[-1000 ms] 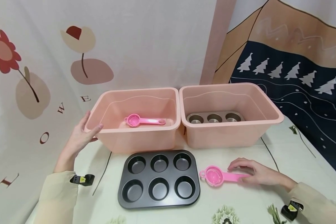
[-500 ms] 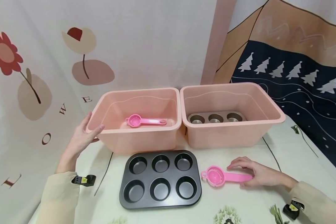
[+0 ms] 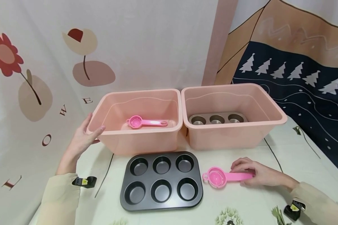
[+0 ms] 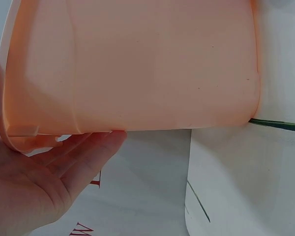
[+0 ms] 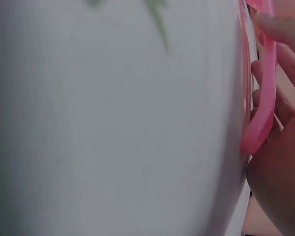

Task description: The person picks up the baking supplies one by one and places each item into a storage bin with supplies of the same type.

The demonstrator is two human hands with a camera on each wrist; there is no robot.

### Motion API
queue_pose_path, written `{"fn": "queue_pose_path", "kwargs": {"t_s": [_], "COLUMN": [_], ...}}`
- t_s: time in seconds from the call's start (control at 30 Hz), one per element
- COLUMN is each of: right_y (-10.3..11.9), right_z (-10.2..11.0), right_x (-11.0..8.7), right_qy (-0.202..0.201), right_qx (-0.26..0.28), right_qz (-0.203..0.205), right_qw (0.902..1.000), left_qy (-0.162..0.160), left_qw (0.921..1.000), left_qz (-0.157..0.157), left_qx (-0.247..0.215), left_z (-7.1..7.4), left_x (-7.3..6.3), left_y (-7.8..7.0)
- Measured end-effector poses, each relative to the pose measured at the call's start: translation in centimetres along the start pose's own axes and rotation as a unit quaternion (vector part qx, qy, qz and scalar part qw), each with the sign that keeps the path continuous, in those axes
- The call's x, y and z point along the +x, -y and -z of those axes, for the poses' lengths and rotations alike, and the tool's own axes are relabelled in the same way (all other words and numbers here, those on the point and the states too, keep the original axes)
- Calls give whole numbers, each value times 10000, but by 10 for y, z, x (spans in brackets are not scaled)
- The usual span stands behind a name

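Note:
My left hand [image 3: 83, 137] holds the near-left corner of the left pink bin [image 3: 140, 140], its thumb over the rim and its other fingers under the outer lip in the left wrist view. Beside the muffin tin, my right hand [image 3: 256, 173] grips the handle of a pink egg separator [image 3: 217, 177] lying on the tablecloth. In the right wrist view a fingertip [image 5: 270, 22] crosses the pink handle [image 5: 269, 83] and other fingers show behind it. A second pink egg separator [image 3: 146, 122] lies inside the left bin.
A dark six-cup muffin tin [image 3: 161, 181] sits in front of the bins. The right pink bin [image 3: 222, 137] stands against the left one and contains a brownish muffin tin [image 3: 217, 119], partly hidden by the front wall. Printed cloth [image 3: 157, 47] hangs behind.
My right fingers have closed in on the egg separator's handle, from standing apart above it. My left hand keeps its place on the bin corner.

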State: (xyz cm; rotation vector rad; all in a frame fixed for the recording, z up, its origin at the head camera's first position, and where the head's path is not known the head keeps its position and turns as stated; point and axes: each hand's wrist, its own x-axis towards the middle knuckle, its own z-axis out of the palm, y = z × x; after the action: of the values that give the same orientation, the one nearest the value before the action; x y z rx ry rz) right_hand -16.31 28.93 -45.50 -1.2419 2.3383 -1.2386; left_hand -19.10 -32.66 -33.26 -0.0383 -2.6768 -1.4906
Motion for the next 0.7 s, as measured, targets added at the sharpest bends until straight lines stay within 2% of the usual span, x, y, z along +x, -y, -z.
{"fn": "queue_pose_path", "kwargs": {"t_s": [0.17,0.4,0.7], "right_y": [0,2,4], "right_z": [0,2,3], "right_x": [2,7,14], "right_qy": [-86,-121,-92], "right_qx": [21,104,412], "right_qz": [2,-316,-263], "right_qw": [10000,9994,9988], "left_qy": [-13,-45,-83], "left_qw": [9999,10000,9998], "left_qz": [-97,-69,19], "left_qx": [34,34,174], "left_z": [0,0,0], "left_x": [0,0,-1], "left_y": [1,0,0]}}
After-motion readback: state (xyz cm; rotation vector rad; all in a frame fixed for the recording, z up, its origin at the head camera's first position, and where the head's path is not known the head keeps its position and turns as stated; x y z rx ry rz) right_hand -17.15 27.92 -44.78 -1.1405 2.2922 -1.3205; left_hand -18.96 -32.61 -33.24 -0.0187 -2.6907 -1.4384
